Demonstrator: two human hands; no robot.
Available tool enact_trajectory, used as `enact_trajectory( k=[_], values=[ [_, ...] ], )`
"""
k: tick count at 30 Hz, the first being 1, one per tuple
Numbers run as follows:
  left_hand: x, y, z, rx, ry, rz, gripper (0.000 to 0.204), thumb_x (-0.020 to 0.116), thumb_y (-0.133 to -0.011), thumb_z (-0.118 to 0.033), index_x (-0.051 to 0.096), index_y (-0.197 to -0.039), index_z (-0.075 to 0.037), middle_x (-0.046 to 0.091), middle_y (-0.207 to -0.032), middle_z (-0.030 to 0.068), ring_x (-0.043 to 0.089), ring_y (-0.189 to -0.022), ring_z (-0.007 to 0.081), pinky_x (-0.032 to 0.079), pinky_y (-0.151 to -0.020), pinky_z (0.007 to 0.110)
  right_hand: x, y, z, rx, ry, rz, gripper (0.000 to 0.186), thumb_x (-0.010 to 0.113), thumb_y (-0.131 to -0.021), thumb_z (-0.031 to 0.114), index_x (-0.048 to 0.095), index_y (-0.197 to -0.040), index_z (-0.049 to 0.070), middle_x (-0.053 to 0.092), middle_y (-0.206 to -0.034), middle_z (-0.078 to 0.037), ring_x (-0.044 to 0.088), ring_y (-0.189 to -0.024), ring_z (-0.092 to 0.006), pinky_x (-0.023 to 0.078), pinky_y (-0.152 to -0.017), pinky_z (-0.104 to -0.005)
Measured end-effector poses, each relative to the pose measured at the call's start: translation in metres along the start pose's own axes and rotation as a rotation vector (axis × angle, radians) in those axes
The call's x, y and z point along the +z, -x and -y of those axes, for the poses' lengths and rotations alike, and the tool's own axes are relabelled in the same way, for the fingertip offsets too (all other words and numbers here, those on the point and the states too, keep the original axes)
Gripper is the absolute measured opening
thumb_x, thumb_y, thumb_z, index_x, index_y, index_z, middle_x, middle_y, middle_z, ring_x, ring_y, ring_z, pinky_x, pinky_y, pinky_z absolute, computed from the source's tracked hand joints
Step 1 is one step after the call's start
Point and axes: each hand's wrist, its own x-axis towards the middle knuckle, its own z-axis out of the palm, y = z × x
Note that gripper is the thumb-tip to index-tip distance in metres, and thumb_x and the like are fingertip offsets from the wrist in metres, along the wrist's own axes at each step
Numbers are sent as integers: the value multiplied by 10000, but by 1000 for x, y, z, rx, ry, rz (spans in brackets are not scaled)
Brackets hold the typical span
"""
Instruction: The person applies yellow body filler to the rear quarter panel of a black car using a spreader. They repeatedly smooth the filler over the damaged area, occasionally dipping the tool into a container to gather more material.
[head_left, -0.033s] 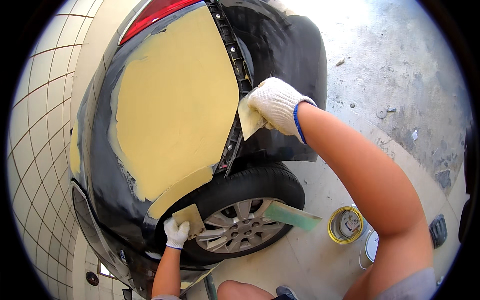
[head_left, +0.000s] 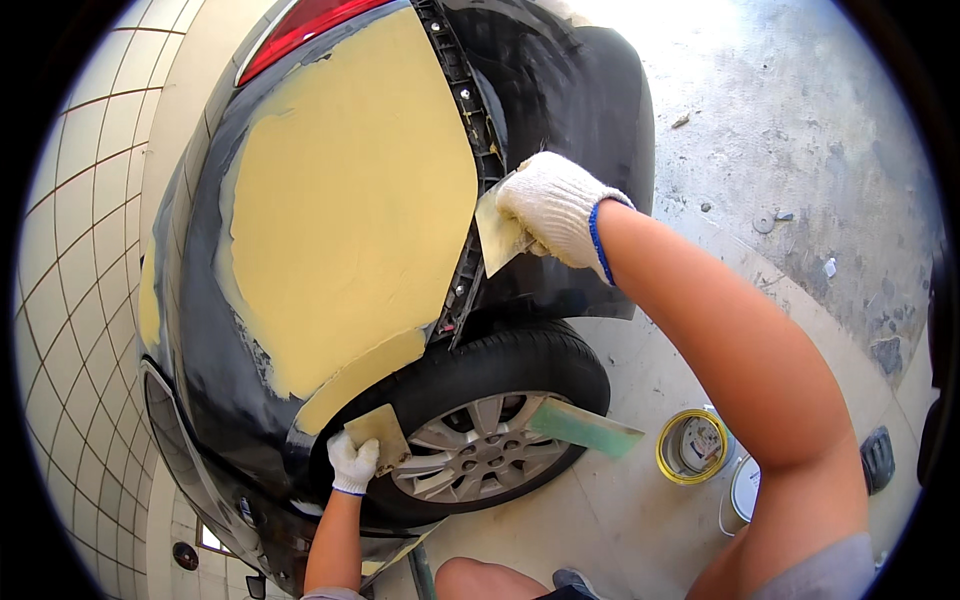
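Yellow body filler (head_left: 350,200) covers a broad patch of the dark car's rear side panel (head_left: 205,290), with a narrow strip of it along the wheel arch. In a white knit glove, my right hand (head_left: 560,208) grips a pale, flat putty spreader (head_left: 497,235) beside the patch's right edge, over the black panel-edge strip. My left hand (head_left: 353,462), also gloved, is closed on a squarish, filler-smeared putty spreader (head_left: 378,437) in front of the tyre, just below the arch. The right fingers are partly hidden behind the glove's back.
A wheel (head_left: 480,445) fills the arch, and a green-tinted flat strip (head_left: 585,427) crosses its right side. On the floor stand an open tin with a yellow rim (head_left: 693,447) and a white-lidded bucket (head_left: 745,490). The dark bumper (head_left: 590,130) is beyond my right hand; a tiled wall (head_left: 80,250) lies left.
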Motion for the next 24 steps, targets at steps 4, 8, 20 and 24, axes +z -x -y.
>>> enact_trajectory(
  k=[4,8,20,24],
  values=[
    [-2,7,5,17,-46,-7,400,682,-869,-382,733,-938,9,685,-723,131,684,-636,278,514,-608,380,0,3,0,-44,-162,70,209,811,-616,-6,727,-793,64,702,-784,-132,707,-788,-300,554,-672,-354],
    [1,0,-13,-32,41,-32,227,694,-818,-247,742,-877,-33,704,-731,155,699,-653,362,540,-606,411,-5,8,-16,-82,0,17,275,823,-554,-52,696,-772,58,689,-899,-138,700,-877,-335,570,-733,-362],
    [-1,6,8,-22,83,-24,309,703,-835,-296,749,-943,-10,725,-802,162,710,-705,308,553,-646,395,3,59,-18,648,-991,418,419,740,-759,125,737,-1147,-33,738,-939,-98,690,-803,-186,566,-742,-356],
    [4,5,2,-14,170,-80,277,717,-810,-262,759,-957,-31,739,-838,190,737,-760,374,569,-666,415,2,71,-5,700,-992,425,547,747,-754,124,689,-1261,-73,743,-1043,-153,702,-910,-233,568,-839,-368]
  ],
)
